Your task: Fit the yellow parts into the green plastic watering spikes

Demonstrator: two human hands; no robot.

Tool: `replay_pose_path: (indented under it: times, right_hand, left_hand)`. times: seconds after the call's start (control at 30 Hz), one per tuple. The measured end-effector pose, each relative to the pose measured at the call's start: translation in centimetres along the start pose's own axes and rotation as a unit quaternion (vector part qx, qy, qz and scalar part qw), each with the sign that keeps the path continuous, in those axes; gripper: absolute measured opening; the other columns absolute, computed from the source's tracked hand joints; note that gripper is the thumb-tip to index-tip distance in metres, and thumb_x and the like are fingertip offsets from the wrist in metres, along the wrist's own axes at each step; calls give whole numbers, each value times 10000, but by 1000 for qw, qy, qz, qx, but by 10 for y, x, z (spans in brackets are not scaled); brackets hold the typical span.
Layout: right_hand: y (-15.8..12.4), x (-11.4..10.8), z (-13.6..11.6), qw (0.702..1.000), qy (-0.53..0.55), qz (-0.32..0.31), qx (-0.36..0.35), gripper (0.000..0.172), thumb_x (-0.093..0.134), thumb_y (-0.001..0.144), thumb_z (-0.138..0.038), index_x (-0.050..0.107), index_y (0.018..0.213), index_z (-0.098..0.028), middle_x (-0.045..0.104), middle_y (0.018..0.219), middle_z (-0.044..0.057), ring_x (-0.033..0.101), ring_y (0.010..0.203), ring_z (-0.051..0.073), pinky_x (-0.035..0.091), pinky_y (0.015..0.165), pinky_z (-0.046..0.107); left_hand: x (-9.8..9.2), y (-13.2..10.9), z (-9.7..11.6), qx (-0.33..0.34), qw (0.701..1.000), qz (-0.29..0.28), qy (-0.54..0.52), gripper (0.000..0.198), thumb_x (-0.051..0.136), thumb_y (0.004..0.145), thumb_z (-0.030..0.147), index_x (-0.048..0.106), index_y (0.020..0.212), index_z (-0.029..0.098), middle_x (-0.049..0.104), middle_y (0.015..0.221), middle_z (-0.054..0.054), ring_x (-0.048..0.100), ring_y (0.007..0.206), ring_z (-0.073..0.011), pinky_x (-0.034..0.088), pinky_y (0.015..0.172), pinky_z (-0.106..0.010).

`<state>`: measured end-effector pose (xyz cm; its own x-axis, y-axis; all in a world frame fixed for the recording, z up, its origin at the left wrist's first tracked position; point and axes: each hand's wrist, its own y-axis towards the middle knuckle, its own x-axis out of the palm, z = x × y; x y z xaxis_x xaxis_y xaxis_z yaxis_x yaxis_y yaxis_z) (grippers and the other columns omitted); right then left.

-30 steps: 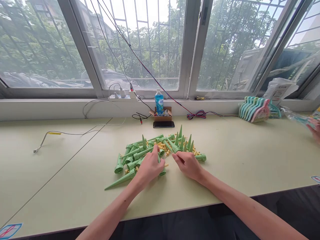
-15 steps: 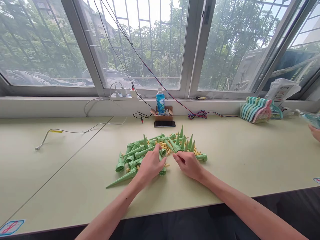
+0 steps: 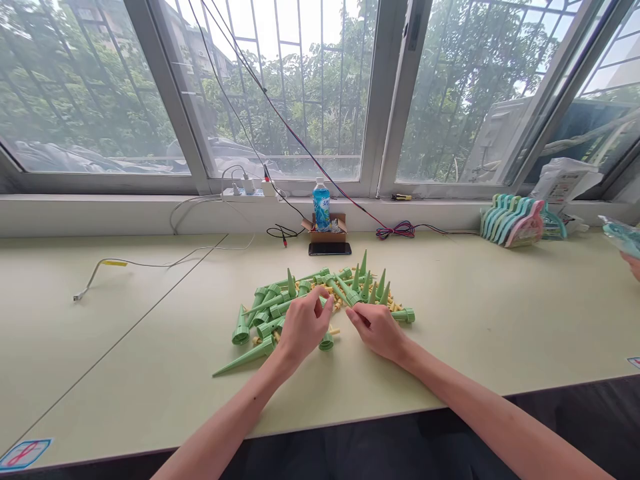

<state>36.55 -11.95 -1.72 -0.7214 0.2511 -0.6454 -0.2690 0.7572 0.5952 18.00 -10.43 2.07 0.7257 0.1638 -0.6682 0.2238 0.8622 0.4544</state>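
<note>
left hand (image 3: 305,325): my fingers narrow, contents unclear
right hand (image 3: 377,328): curled at a green spike (image 3: 345,288); can't tell if gripping
spike feel: likely light, stiff; best held by the collar (image 3: 354,298)

the green spikes (image 3: 253,355) are made of smooth, faintly shiny plastic. the tabletop (image 3: 465,300) is finished smooth and matt, the phone (image 3: 330,249) in gloss; the box (image 3: 327,237) is made of cardboard.
</note>
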Motion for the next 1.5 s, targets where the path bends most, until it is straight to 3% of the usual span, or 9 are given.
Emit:
replay_pose_path:
  times: [0.2, 0.33, 0.57, 0.8, 1.27, 1.5]
  right_hand:
    - [-3, 1, -3, 996, -65, -19, -49, 298, 374, 1012, -250, 509, 757, -176, 513, 655, 1, 422, 541, 110, 315, 531, 235]
    - [11, 0, -12, 984, -147, -43, -94, 270, 344, 1012, -221, 573, 884, -159, 541, 724, 28, 415, 513, 112, 277, 491, 244]
    - [53, 6, -23, 988, -143, -32, -49, 183, 405, 994, -188, 584, 981, -154, 576, 864, 54, 488, 569, 106, 329, 519, 227]
    - [39, 12, -17, 991, -105, -84, -24, 251, 463, 880, -42, 569, 1069, -169, 609, 947, 67, 564, 695, 142, 394, 591, 238]
    - [38, 8, -5, 989, -62, -135, 15, 314, 464, 801, 29, 540, 1001, -201, 627, 927, 48, 604, 788, 178, 399, 650, 250]
    - [38, 10, -3, 989, -38, -142, 20, 246, 485, 809, 10, 526, 926, -202, 627, 922, 49, 614, 827, 195, 431, 677, 273]
  left_hand:
    - [5, -1, -5, -5, 1000, -5, -4, 163, 473, 917, 321, 542, 814, 217, 449, 511, 65, 386, 467, -118, 316, 534, -229]
    - [4, 1, -5, -7, 1000, 22, -21, 151, 465, 926, 305, 549, 845, 208, 481, 546, 56, 431, 493, -119, 343, 559, -231]
    - [3, 4, -7, -22, 998, 47, -35, 137, 474, 916, 284, 564, 871, 192, 571, 674, 24, 447, 502, -107, 375, 574, -243]
    - [1, 5, -8, -28, 998, 51, -34, 134, 495, 901, 294, 567, 868, 186, 599, 718, 9, 458, 486, -100, 389, 549, -243]
    - [3, 4, -11, -22, 999, 32, -21, 138, 495, 888, 292, 570, 840, 187, 616, 727, 4, 478, 498, -103, 389, 544, -240]
    - [3, 3, -9, -20, 999, 28, -35, 90, 500, 865, 233, 569, 827, 189, 611, 731, 10, 468, 500, -95, 385, 541, -229]
